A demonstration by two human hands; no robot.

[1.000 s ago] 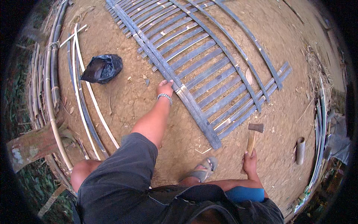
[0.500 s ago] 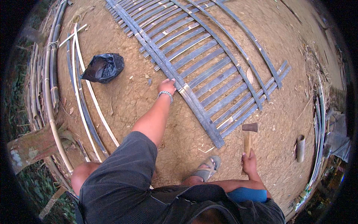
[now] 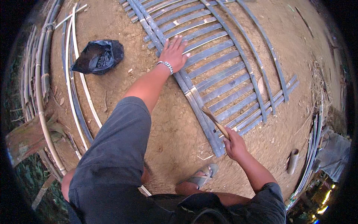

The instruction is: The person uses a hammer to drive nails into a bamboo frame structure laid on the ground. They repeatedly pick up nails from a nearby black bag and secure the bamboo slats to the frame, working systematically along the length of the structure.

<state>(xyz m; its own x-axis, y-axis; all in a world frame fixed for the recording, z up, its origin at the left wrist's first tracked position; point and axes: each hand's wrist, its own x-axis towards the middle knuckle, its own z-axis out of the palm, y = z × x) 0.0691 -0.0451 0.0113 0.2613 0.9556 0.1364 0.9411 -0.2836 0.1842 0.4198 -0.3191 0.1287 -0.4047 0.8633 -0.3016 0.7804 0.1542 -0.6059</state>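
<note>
A slatted panel of dark bamboo strips (image 3: 218, 71) lies on the ground in front of me, its slats crossing under or over long rails. My left hand (image 3: 173, 55) rests flat on the doubled near-left rail (image 3: 192, 95), fingers spread, holding nothing. Around the wooden handle of a small hatchet (image 3: 220, 128) my right hand (image 3: 235, 145) is closed. The hatchet's head is tilted over the lower part of that rail; whether it touches cannot be told.
An open black plastic bag (image 3: 99, 56) sits left of the panel. Pale split strips (image 3: 82, 87) and bamboo poles (image 3: 45, 74) lie along the left. A short bamboo tube (image 3: 293, 161) lies at right, near more long strips (image 3: 311, 149). My sandalled foot (image 3: 203, 175) is below the panel's end.
My left hand has gone from gripping the rail's edge to lying flat farther up it. My right hand has brought the hatchet up and left, over the rail's lower end. The view has shifted.
</note>
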